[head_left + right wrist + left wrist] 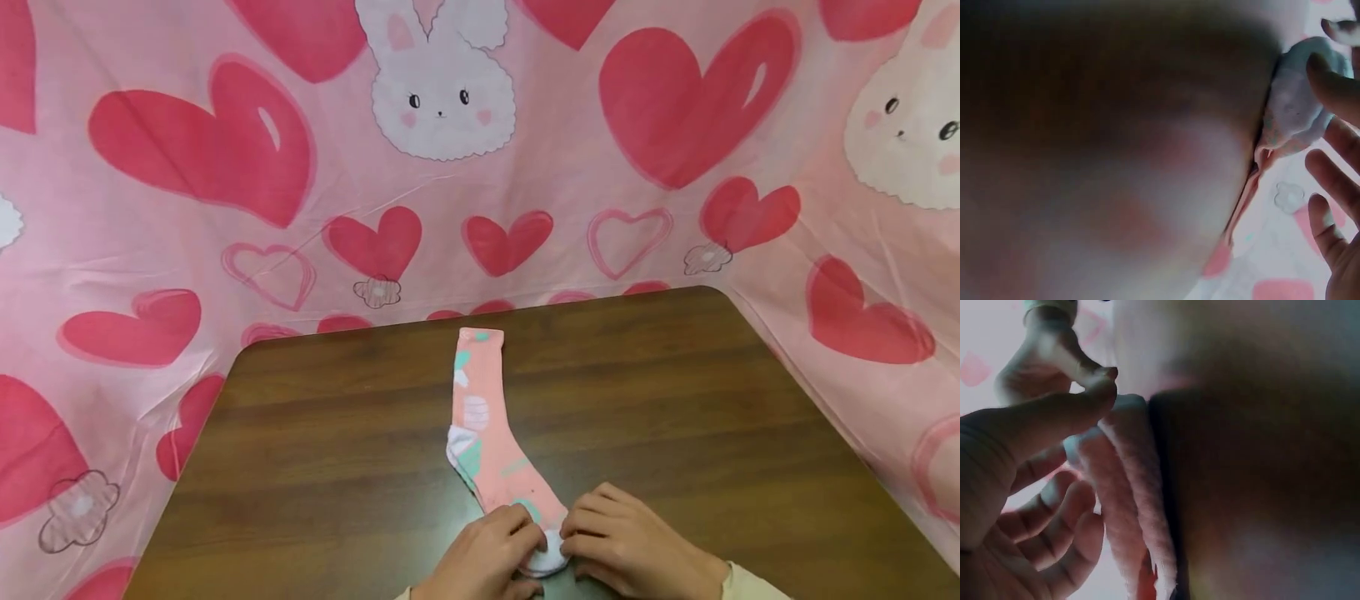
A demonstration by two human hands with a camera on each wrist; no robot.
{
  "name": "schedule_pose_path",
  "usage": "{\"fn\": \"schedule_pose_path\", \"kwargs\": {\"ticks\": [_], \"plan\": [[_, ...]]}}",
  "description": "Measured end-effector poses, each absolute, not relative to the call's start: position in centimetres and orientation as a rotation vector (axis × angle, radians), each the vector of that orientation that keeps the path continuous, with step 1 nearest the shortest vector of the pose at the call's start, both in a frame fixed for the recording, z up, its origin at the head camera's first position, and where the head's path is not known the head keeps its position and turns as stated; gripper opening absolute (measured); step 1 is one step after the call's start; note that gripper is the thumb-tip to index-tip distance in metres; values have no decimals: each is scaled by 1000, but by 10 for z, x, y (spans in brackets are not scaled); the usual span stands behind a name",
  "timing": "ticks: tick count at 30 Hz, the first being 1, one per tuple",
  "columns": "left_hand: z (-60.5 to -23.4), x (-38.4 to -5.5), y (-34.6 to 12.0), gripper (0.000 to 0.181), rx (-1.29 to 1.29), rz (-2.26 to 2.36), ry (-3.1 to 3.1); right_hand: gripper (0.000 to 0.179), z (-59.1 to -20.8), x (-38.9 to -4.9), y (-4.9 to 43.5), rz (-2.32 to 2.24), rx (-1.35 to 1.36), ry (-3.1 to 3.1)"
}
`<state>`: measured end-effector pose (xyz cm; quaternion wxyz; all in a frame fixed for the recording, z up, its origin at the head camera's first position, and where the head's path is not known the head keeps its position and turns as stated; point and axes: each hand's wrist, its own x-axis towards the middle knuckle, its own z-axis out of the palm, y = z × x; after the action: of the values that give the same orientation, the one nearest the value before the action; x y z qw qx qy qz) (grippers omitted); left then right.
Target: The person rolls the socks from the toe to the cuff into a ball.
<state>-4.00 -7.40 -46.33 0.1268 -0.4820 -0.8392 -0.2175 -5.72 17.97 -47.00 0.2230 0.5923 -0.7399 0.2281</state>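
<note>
A pair of pink socks [491,433] with white toes and heels and green and white patches lies stacked on the table, cuffs toward the far edge. In the left wrist view the socks [1125,487] show as two thick layers, one on the other. My left hand [483,554] pinches the left side of the toe end between thumb and fingers. Across from it, my right hand [637,542] grips the toe's right side; in the right wrist view its thumb [1338,90] lies over the white toe [1297,94], with fingers on the other side.
The dark brown wooden table [322,450] has rounded far corners. A pink cloth [540,150] printed with red hearts and white rabbits hangs behind it and along both sides.
</note>
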Motion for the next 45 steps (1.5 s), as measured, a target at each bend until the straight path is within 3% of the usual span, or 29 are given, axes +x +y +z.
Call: {"fn": "schedule_pose_path", "kwargs": {"ticks": [3,10,22,25,30,37,45], "plan": [[-462,-41,-70,39,-1384,-529,-2424,4,-467,-59,175,502,1646,-2024],[-464,-41,-63,33,-1382,-298,-2386,33,-468,-59,164,262,1647,-1981],[-468,-33,-64,24,-1310,-185,-2449,41,-473,-57,164,255,1622,-2064],[-466,-31,-68,21,-1290,-276,-2516,36,-471,-58,164,333,1613,-2145],[-465,-30,-75,17,-1236,-559,-2611,8,-465,-64,165,588,1627,-2262],[-465,-31,-82,13,-1062,-965,-2720,10,-459,-73,161,878,1606,-2441],[-460,-33,-87,11,-881,-1081,-2792,8,-453,-85,150,918,1595,-2629]]}}
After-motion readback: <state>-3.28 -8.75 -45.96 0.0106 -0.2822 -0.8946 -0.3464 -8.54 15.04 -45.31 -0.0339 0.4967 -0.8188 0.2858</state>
